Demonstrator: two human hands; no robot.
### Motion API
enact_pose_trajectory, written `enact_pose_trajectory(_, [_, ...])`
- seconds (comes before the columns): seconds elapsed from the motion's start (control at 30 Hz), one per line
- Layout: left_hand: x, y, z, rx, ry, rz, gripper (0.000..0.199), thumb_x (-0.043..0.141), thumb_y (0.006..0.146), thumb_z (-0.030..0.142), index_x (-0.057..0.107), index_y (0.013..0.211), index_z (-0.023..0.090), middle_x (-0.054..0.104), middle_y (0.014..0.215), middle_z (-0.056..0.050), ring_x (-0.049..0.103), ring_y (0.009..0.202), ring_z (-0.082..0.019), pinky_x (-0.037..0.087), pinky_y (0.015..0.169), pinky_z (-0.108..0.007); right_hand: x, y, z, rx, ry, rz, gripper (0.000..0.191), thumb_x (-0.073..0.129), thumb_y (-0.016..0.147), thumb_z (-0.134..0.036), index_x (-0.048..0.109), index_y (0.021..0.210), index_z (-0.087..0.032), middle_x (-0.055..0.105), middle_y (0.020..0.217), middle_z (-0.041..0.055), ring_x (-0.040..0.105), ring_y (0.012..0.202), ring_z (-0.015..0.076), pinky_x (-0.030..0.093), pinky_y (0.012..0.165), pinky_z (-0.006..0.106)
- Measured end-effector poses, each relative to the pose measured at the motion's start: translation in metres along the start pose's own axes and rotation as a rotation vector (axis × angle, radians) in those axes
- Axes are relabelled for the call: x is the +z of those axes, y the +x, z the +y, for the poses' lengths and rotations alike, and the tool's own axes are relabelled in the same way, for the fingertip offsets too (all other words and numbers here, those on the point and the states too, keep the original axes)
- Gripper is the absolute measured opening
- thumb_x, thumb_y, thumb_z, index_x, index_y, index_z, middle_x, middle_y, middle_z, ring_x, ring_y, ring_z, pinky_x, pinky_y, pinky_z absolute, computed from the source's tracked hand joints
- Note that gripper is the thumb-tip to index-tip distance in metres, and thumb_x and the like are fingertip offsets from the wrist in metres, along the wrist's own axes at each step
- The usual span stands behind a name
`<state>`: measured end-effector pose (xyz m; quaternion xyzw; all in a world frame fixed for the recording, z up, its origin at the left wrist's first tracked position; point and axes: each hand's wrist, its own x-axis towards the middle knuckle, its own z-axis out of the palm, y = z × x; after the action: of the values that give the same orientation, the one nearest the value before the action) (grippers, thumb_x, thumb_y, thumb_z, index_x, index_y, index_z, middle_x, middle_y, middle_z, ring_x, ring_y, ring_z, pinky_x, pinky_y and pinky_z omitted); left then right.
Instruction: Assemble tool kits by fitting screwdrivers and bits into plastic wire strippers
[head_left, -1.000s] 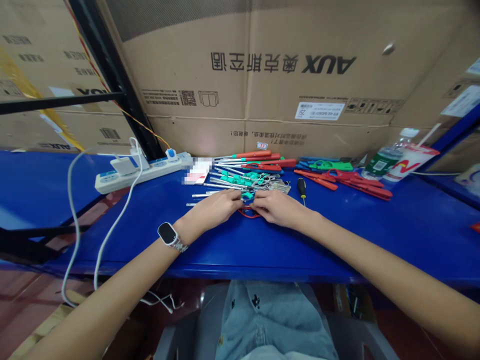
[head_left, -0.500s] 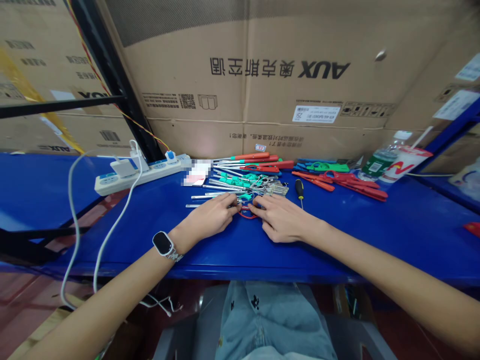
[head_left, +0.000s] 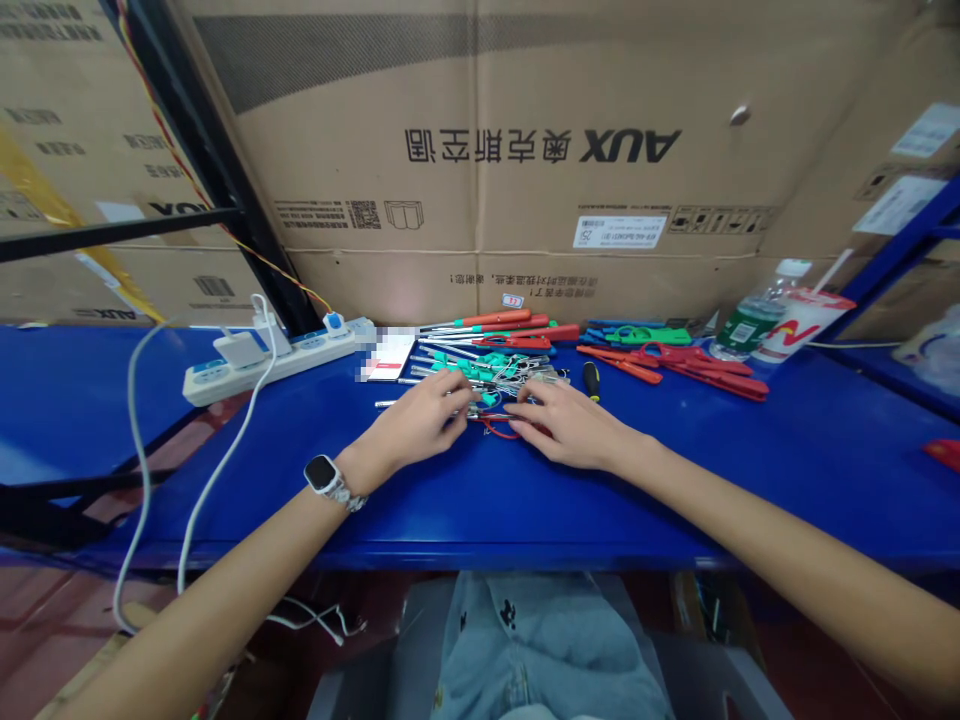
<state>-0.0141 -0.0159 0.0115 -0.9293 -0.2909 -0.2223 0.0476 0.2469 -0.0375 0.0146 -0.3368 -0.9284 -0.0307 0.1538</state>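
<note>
Head view: work looks under way at the blue worktop (head_left: 600, 510), with a small red loop (head_left: 501, 435) lying between the hands. Left hand (head_left: 427, 425): fingers bent, thumb and forefinger close by the loop; cannot tell if they grip anything. Right hand (head_left: 574, 425): fingers curled at the loop's other side, tips partly hidden; grip likewise unclear. Just behind, silver rods with green parts (head_left: 481, 372) lie loose in an overlapping heap. Further back, orange-handled tools (head_left: 502, 320) lie roughly side by side. Red tools (head_left: 705, 370) sit apart, to the right. Which pieces are finished: cannot tell; the heap looks unsorted.
</note>
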Motion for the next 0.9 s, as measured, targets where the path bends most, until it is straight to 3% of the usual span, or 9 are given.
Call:
enact_pose_trajectory(0.07, [-0.004,0.009,-0.009,-0.110,-0.013,-0.006,0.021,0.051,0.096,0.018,0.070,0.103,0.015,0.065,0.098,-0.011,0.063,0.094,-0.024,0.055,0.084,-0.041,-0.003,0.010,0.001,0.042,0.022,0.017,0.032,0.046,0.105,-0.030,0.075,0.113,-0.019,0.066,0.106,0.0110,0.059,0.088,0.0213,0.043,0.081,0.037])
enact_pose_trajectory(0.17, [-0.001,0.028,-0.024,-0.196,-0.051,-0.149,0.009,0.064,0.086,0.020,0.072,0.088,0.016,0.069,0.088,-0.008,0.064,0.079,-0.021,0.051,0.072,-0.033,-0.005,0.023,0.005,0.118,0.075,0.021,0.027,0.049,0.099,-0.020,0.076,0.105,-0.018,0.067,0.103,0.0099,0.060,0.085,0.0198,0.043,0.077,0.034])
enact_pose_trajectory(0.3, [0.014,0.047,-0.037,-0.222,-0.114,-0.278,0.012,0.064,0.078,0.016,0.075,0.081,0.016,0.073,0.078,-0.005,0.063,0.068,-0.017,0.045,0.062,-0.027,-0.002,0.021,0.011,0.183,0.207,0.064,0.027,0.053,0.091,-0.010,0.075,0.106,-0.017,0.070,0.107,0.0100,0.063,0.090,0.0202,0.046,0.083,0.035])
enact_pose_trajectory(0.47, [0.022,0.044,-0.043,-0.187,-0.133,-0.186,0.016,0.059,0.077,0.015,0.075,0.081,0.016,0.075,0.078,-0.006,0.064,0.068,-0.016,0.047,0.062,-0.027,0.003,0.006,0.015,0.216,0.329,0.104,0.024,0.053,0.094,-0.012,0.075,0.102,-0.016,0.071,0.102,0.0092,0.063,0.087,0.0187,0.048,0.083,0.036])
enact_pose_trajectory(0.63, [0.000,0.031,-0.036,-0.163,-0.136,-0.043,0.015,0.060,0.087,0.021,0.073,0.083,0.016,0.074,0.082,-0.008,0.065,0.076,-0.018,0.050,0.071,-0.031,0.002,0.006,0.012,0.242,0.394,0.219,0.021,0.055,0.095,-0.016,0.074,0.104,-0.017,0.071,0.101,0.0090,0.063,0.087,0.0185,0.048,0.078,0.034])
enact_pose_trajectory(0.8, [-0.019,0.028,-0.015,-0.244,-0.444,-0.013,0.017,0.064,0.092,0.031,0.073,0.088,0.017,0.075,0.080,-0.004,0.064,0.070,-0.015,0.050,0.065,-0.028,0.004,0.009,0.003,0.211,0.508,0.354,0.033,0.062,0.094,-0.023,0.066,0.126,-0.020,0.073,0.112,0.0079,0.066,0.081,0.0164,0.050,0.078,0.034])
enact_pose_trajectory(0.9, [-0.017,0.030,-0.005,-0.270,-0.661,-0.057,0.020,0.068,0.091,0.036,0.073,0.090,0.016,0.075,0.079,-0.003,0.066,0.070,-0.015,0.051,0.065,-0.027,0.006,0.009,-0.001,0.137,0.523,0.399,0.027,0.067,0.091,-0.024,0.071,0.118,-0.022,0.076,0.109,0.0061,0.068,0.085,0.0175,0.051,0.079,0.033])
